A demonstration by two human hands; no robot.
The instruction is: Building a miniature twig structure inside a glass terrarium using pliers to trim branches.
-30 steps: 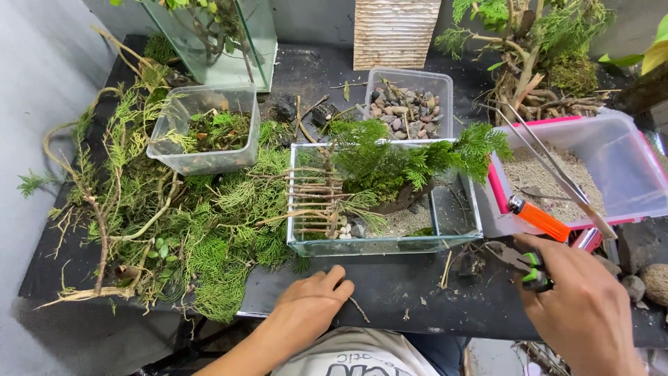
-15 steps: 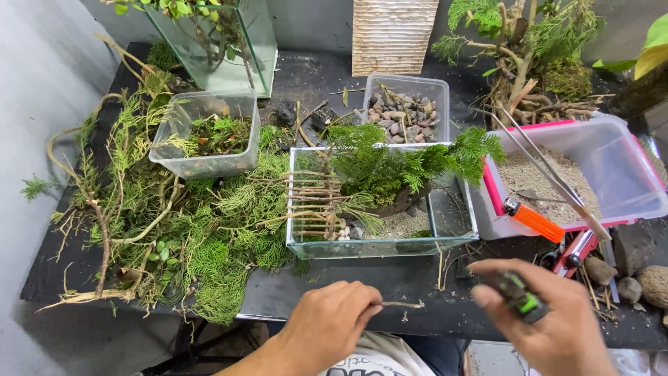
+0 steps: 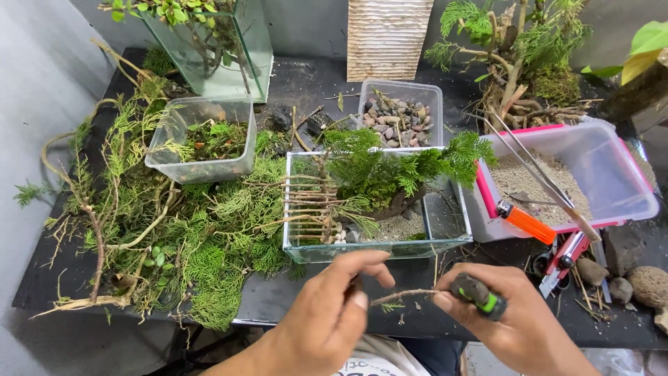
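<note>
With the left hand (image 3: 334,313) pinching a thin twig (image 3: 403,296) and the right hand (image 3: 511,320) gripping a black-and-green cutter (image 3: 479,295), too hard a squeeze could snap it.

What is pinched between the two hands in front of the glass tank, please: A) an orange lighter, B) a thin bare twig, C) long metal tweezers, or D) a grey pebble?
B: the left hand and the right hand pinch a thin bare twig between them, in front of the glass tank.
</note>
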